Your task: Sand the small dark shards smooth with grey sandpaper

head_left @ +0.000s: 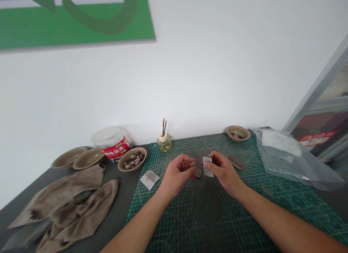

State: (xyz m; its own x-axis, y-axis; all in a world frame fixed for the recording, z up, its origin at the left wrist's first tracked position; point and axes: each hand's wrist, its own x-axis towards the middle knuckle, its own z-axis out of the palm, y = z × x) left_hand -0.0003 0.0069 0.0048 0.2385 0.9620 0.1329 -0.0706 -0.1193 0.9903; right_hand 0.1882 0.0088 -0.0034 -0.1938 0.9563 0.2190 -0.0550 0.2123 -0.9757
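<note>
Over the middle of the green cutting mat (206, 227), my left hand (178, 173) pinches a small greyish-brown pebble (193, 164) between thumb and fingertips. Just to its right, my right hand (221, 169) is closed on a small white piece of paper or cloth (208, 167), held upright. The two hands are close together but apart. A small grey flat piece (198, 172) shows below and between them, partly hidden. Left of my left hand, a white square (149, 179) with a darker smudge lies on the mat. A brownish flat piece (236, 162) lies beyond my right hand.
A bowl of pebbles (121, 163) stands at the mat's left edge, near a red-labelled plastic tub (115, 149) and two more bowls (65, 158). Brown stained cloths (89, 216) lie at left. Behind are a reed diffuser (164, 143), a bowl with few stones (231, 130) and a clear plastic bag (296, 169).
</note>
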